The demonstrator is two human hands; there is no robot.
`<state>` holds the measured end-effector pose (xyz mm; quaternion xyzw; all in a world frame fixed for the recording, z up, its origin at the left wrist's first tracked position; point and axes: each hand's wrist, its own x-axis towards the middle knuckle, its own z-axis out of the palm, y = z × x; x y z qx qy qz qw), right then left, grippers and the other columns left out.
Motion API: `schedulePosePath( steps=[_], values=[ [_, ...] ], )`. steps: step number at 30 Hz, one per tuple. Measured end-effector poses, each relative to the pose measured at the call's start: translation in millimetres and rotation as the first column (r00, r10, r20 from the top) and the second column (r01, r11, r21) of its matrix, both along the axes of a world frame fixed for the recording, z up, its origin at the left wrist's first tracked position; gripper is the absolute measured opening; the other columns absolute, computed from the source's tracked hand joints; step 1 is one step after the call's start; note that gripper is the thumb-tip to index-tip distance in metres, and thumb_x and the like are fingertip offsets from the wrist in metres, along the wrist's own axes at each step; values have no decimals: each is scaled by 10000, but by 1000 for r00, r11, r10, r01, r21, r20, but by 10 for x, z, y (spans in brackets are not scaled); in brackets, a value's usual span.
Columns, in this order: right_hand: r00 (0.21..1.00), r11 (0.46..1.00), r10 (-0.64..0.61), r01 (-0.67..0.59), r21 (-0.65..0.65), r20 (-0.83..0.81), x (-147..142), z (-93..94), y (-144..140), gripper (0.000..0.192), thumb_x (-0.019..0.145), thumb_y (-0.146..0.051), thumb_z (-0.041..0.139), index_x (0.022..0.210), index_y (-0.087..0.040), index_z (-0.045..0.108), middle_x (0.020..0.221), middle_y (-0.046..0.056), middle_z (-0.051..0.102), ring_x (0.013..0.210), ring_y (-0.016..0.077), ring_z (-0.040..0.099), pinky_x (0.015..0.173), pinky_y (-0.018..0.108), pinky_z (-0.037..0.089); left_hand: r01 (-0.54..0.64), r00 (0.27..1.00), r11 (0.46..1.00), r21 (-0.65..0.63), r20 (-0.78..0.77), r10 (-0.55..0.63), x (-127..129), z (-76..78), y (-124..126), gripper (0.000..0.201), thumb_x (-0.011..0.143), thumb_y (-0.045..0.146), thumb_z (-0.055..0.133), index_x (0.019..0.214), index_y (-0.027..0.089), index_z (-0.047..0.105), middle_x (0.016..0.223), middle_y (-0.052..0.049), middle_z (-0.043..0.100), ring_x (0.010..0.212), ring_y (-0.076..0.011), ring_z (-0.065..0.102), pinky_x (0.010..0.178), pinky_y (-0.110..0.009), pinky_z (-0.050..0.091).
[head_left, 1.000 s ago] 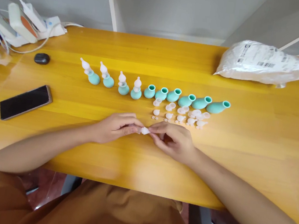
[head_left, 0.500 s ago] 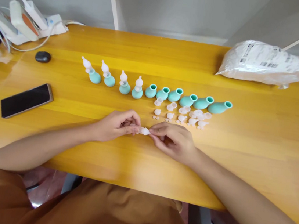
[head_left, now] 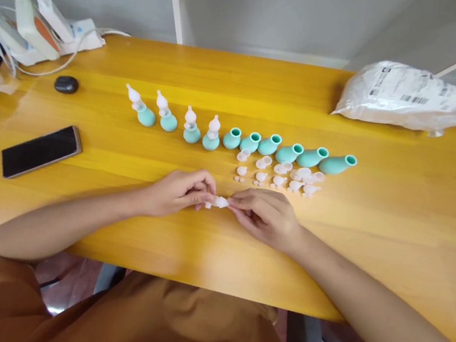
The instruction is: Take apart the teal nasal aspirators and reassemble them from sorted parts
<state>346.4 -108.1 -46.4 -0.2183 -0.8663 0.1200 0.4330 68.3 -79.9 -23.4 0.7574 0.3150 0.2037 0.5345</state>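
Left hand (head_left: 178,191) and right hand (head_left: 264,214) pinching small white nozzle piece (head_left: 220,201) between fingertips, low over yellow table (head_left: 371,236), near loose white parts (head_left: 278,173). Teal bulbs (head_left: 290,153) lined up behind, within reach.

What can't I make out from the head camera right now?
- The small white piece: its shape is too small to read, both ends covered by the left hand and right hand.
- The loose white parts: too small to tell apart.
- The white bag: label print unreadable.
- The gear with cables: cut off by the left edge.
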Motion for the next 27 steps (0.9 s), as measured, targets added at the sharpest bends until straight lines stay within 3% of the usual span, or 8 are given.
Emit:
schedulePosePath(
  steps=[4,12,18,22,27],
  values=[
    [998,998,-7,2,68,61,25,-8,-6,168,1038,-71,771,1139,-167,677,1020,110,848,807,214,814,656,324,604,14,1000,1000,22,-9,-14,5,20,4,309,1129,516,618,1099,209,628,769,30,733,682,-128,661,691,-252,474],
    [996,996,-50,44,78,73,17,-8,-16,126,1059,-121,767,1140,-180,691,902,59,817,667,173,736,586,309,551,-17,999,1000,4,-41,17,-5,-3,-5,363,1123,560,616,1063,202,635,793,11,747,705,-146,693,685,-265,493],
    [998,994,-67,68,-81,16,-9,-34,-37,114,1039,-156,798,1054,-198,692,765,-6,739,548,115,627,524,257,486,8,1000,1000,25,15,-9,-32,-8,-12,411,1174,593,476,1143,205,609,878,-8,741,772,-143,696,753,-276,514],
    [993,981,-114,106,-161,-39,-12,-41,-28,101,1034,-159,800,1034,-201,708,736,-29,695,534,96,585,508,235,468,43,998,999,-4,48,-43,-41,-21,-1,437,1132,622,566,1236,199,590,993,-48,748,861,-171,703,777,-298,529],
    [994,975,-77,60,-212,-74,16,-45,8,92,1041,-148,787,1061,-208,721,734,-29,679,565,113,622,526,245,482,-7,1000,1000,-3,30,7,-18,-47,7,396,1100,572,659,1232,200,623,952,-34,733,805,-159,658,727,-285,491]
  ],
)
